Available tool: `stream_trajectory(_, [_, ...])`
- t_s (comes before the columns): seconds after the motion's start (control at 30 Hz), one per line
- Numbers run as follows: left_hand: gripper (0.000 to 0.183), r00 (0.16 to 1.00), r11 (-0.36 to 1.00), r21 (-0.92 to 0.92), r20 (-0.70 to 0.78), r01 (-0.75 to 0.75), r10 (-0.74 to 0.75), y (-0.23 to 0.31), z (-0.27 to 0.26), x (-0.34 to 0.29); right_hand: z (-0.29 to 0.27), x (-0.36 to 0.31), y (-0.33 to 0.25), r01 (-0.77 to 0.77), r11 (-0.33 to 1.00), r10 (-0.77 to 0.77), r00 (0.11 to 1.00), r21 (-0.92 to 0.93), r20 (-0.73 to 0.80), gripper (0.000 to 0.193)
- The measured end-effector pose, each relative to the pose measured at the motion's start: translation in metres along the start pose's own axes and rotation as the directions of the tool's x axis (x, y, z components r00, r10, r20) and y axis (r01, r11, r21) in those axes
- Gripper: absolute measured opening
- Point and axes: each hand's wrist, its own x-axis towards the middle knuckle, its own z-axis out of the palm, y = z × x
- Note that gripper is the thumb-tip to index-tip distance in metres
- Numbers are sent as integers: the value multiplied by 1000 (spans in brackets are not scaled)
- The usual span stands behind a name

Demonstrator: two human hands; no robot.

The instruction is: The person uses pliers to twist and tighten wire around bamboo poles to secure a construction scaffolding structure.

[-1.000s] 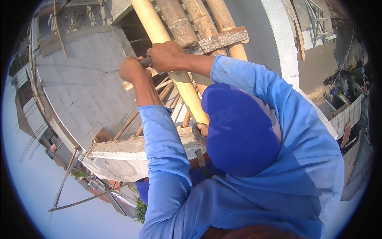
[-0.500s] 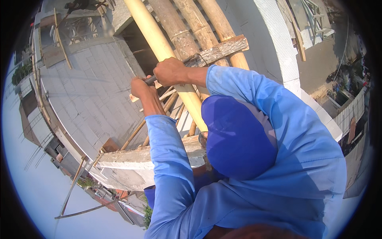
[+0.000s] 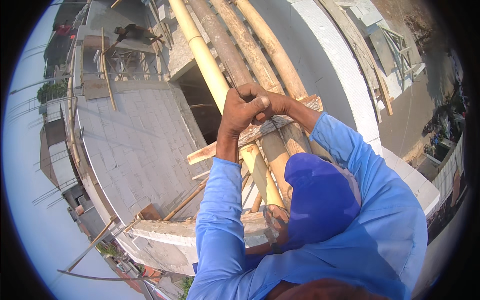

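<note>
Wooden crosspiece (image 3: 262, 131), rough and brown, lies slantwise at the centre, across 4 bamboo poles (image 3: 251, 50); it is probably set crosswise to keep them side by side. Whether it is 1 board or 2 stacked, I cannot tell.

At far left spreads a pale block surface (image 3: 135, 135). Above it, 1 co-worker (image 3: 135, 34) in dark clothing is well apart from the crosspiece. Next comes 1 dark gap (image 3: 197, 95), just left of the poles. Lower down, 1 concrete ledge (image 3: 200, 231) runs near the poles' lower ends, perhaps there to bear them.

The left hand (image 3: 237, 111), in a pale blue sleeve (image 3: 217, 215), rises over the crosspiece with its fingers curled into a fist; what lies inside is hidden. The right hand (image 3: 270, 100) reaches in from the right, curled tightly and touching the left. 1 thin dark rod (image 3: 231, 74) pokes out above the right hand, which seems to have hold of it. The 2 hands are perhaps pressed together to steady their grip.

The poles run 1 pale yellow, then 3 browner. At right, 1 white wall (image 3: 335, 67) curves past them.
</note>
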Motion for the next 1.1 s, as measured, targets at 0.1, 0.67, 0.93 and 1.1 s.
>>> stream_trajectory(0.1, [18, 933, 1000, 27, -359, 7, 3, -4, 30, 2, -4, -10, 30, 101, 986, -125, 974, -136, -187, 56])
stream_trajectory(0.67, [6, -88, 808, -532, -819, -253, -567, -86, -22, -104, 77, 31, 71, -125, 331, 402, 915, -935, 20, 25])
stream_trajectory(0.93, [14, -91, 766, -585, -776, -268, -624, -100, -30, -108, 76, 34, 86, -93, 267, 381, 924, -959, 16, 18])
stream_trajectory(1.1, [30, 372, 975, -219, -908, -36, -190, -36, 1, -70, 37, 29, 41, -153, 649, 170, 984, -745, -54, 17])
